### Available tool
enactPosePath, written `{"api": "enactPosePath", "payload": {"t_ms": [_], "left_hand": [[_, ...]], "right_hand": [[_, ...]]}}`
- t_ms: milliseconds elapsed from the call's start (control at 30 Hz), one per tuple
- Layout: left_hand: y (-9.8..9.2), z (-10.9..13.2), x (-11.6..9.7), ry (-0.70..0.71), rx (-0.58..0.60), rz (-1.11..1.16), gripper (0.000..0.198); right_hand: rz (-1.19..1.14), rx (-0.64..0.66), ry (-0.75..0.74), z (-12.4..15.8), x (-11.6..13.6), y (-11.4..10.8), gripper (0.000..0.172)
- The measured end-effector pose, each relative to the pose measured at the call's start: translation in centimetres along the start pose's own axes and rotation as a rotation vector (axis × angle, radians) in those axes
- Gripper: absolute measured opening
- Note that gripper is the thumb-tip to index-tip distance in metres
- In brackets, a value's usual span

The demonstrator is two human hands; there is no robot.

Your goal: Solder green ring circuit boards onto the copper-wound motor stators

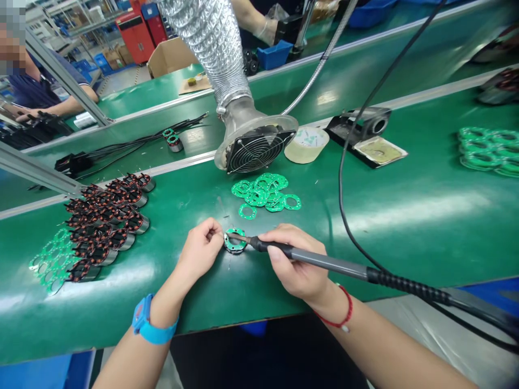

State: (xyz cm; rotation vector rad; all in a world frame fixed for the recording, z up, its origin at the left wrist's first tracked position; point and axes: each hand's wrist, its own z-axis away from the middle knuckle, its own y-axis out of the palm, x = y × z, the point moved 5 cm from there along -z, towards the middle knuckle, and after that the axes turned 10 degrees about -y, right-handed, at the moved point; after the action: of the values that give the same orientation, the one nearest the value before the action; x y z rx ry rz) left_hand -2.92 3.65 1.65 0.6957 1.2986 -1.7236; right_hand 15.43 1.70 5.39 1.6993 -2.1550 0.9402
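Observation:
My right hand (298, 262) is closed around the handle of a soldering iron (324, 261). The iron's tip touches or hovers just over the green ring-shaped circuit board on a motor stator (235, 247), which sits on the green bench. Beside the stator's left edge, my left hand (201, 246) has its fingers pinched together; what they hold, perhaps something thin, is too small to make out. Just beyond lies a loose pile of green ring boards (261, 192), with a single ring board (247, 211) nearest the stator.
Rows of copper-wound stators (109, 221) and green boards (52, 262) stand at left. A fume extractor (257, 148) hangs above the bench's back. A tape roll (307, 145) and soldering stand (360, 135) are right of it. The iron's cable (343, 200) loops at right. Co-workers sit opposite.

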Motion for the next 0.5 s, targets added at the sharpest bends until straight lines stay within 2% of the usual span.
{"api": "enactPosePath", "payload": {"t_ms": [133, 233, 333, 400, 500], "left_hand": [[-0.1, 0.2, -0.5, 0.005, -0.025, -0.047, 0.008], [-0.2, 0.4, -0.9, 0.022, -0.051, -0.094, 0.009], [-0.2, 0.5, -1.2, 0.049, -0.084, -0.151, 0.010], [-0.1, 0.6, -1.4, 0.070, -0.096, -0.185, 0.012], [0.0, 0.7, -1.6, 0.102, -0.117, -0.213, 0.015]], "right_hand": [[0.005, 0.003, -0.038, -0.3, 0.5, -0.2, 0.011], [0.051, 0.012, 0.008, 0.0, 0.2, -0.3, 0.013], [0.045, 0.061, 0.065, 0.2, -0.3, 0.3, 0.030], [0.023, 0.120, 0.060, 0.2, -0.6, 1.2, 0.041], [0.051, 0.300, -0.023, 0.2, -0.5, 3.2, 0.046]]}}
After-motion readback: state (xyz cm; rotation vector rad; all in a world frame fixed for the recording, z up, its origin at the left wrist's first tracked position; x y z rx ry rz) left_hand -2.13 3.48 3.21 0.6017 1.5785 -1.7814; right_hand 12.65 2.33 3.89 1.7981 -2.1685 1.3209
